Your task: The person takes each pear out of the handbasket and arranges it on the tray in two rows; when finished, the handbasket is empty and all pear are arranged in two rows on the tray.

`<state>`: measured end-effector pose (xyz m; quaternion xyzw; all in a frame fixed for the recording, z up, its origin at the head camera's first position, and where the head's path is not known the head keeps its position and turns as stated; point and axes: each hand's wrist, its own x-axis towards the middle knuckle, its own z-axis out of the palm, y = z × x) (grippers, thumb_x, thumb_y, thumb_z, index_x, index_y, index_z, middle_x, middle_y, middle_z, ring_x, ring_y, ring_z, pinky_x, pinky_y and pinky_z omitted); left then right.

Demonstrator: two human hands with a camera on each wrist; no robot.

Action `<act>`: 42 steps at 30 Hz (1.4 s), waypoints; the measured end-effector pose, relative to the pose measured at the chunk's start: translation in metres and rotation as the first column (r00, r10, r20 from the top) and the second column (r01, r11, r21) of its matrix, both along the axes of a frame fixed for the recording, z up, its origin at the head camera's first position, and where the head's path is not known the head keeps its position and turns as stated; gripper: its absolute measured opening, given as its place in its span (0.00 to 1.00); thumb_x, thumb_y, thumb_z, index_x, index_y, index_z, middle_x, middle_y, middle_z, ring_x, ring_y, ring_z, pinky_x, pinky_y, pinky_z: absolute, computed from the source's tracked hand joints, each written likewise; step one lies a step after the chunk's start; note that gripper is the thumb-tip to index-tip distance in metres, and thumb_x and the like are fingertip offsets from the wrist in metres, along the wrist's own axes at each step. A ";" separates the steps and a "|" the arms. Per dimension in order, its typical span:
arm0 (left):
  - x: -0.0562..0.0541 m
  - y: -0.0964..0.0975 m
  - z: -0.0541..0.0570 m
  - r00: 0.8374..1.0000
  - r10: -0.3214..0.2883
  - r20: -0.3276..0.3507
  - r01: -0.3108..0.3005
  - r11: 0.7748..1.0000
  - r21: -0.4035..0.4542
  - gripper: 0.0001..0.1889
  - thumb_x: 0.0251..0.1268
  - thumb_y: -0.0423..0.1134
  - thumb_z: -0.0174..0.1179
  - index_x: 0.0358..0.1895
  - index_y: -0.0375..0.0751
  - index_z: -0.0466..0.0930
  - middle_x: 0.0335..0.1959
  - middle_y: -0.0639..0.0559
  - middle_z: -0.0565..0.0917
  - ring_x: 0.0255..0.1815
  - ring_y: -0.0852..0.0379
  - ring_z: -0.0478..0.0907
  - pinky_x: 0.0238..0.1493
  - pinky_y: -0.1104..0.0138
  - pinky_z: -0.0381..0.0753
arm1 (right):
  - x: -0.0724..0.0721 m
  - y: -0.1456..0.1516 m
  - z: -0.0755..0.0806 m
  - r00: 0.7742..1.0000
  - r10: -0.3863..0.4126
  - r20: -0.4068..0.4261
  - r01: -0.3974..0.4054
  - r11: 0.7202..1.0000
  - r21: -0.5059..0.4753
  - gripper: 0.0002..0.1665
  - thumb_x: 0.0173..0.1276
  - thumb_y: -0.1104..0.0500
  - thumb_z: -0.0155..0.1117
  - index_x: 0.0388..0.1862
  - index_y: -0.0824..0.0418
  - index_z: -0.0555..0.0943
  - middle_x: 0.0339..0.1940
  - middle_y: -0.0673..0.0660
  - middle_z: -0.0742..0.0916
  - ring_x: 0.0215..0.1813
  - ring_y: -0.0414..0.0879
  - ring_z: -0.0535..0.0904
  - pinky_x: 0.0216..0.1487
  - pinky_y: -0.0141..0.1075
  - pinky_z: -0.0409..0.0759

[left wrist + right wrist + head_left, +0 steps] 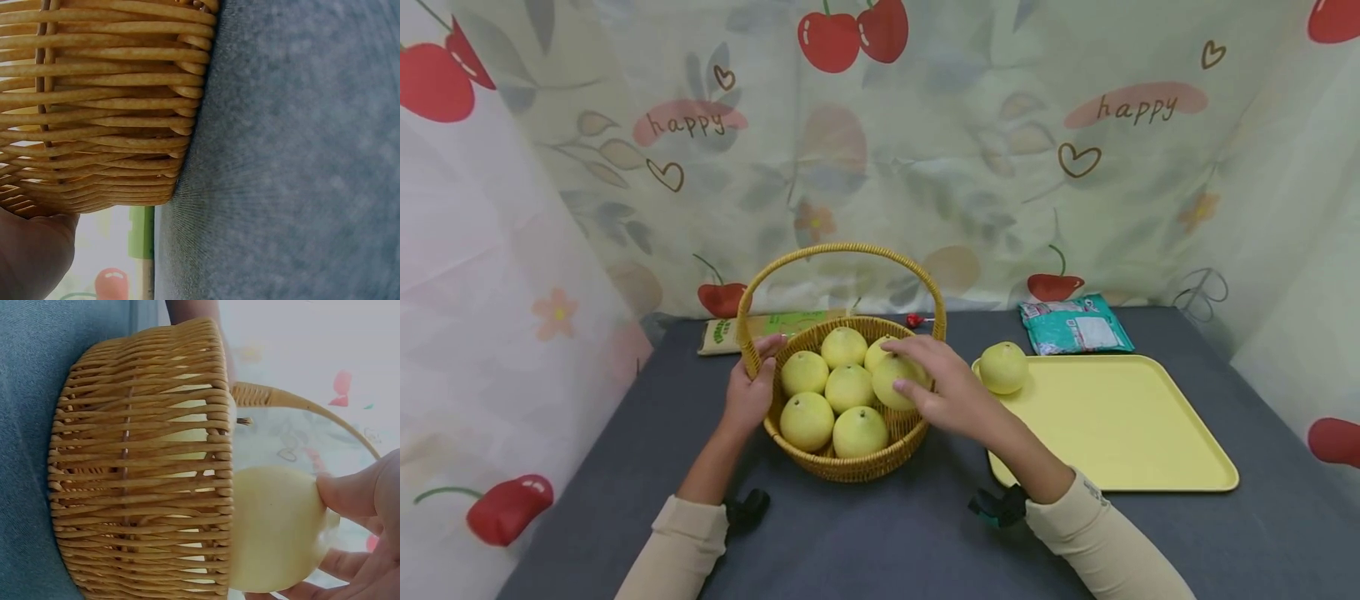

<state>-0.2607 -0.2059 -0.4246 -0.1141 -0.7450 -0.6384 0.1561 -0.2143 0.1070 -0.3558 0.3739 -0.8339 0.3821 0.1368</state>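
Note:
My left hand (752,396) grips the wicker basket (850,471) at its left rim, by the foot of the tall handle. In the left wrist view only part of that hand (34,253) shows, against the basket's woven wall (100,112). My right hand (951,387) holds a round pale-yellow pear (895,382) at the basket's right side, with thumb and fingers around it. In the right wrist view this pear (275,528) sits at the rim, partly hidden behind it. Several similar pears (848,387) lie inside the basket.
Right of the basket lies a yellow tray (1112,425), with one pear (1003,367) on its far-left corner. A teal packet (1075,323) is behind the tray. A green and tan packet (722,333) and a small red-wrapped item (914,320) lie behind the basket. Printed curtains enclose the table.

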 end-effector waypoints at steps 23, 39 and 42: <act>0.003 0.002 -0.004 1.000 -0.003 0.015 0.003 1.000 -0.007 0.19 0.79 0.25 0.44 0.67 0.27 0.70 0.65 0.31 0.74 0.70 0.43 0.67 0.71 0.53 0.58 | 0.014 0.033 0.027 0.992 -0.002 0.126 0.013 0.997 -0.081 0.23 0.69 0.65 0.69 0.61 0.57 0.77 0.61 0.54 0.80 0.62 0.49 0.75 0.51 0.51 0.78; 0.002 0.000 -0.001 1.000 0.001 -0.006 -0.001 1.000 0.000 0.19 0.79 0.24 0.44 0.67 0.26 0.70 0.65 0.31 0.74 0.71 0.43 0.67 0.71 0.54 0.57 | 0.012 0.070 0.054 0.988 -0.012 0.153 0.034 0.989 -0.141 0.22 0.70 0.70 0.65 0.60 0.66 0.73 0.59 0.61 0.77 0.59 0.59 0.76 0.58 0.58 0.75; 0.002 0.000 -0.001 1.000 0.001 -0.007 -0.001 1.000 -0.003 0.19 0.79 0.25 0.44 0.67 0.26 0.70 0.65 0.31 0.74 0.71 0.44 0.67 0.71 0.53 0.57 | 0.010 0.081 0.059 0.984 -0.065 0.165 0.088 0.987 -0.136 0.21 0.70 0.70 0.64 0.61 0.65 0.72 0.60 0.61 0.76 0.61 0.62 0.74 0.58 0.61 0.73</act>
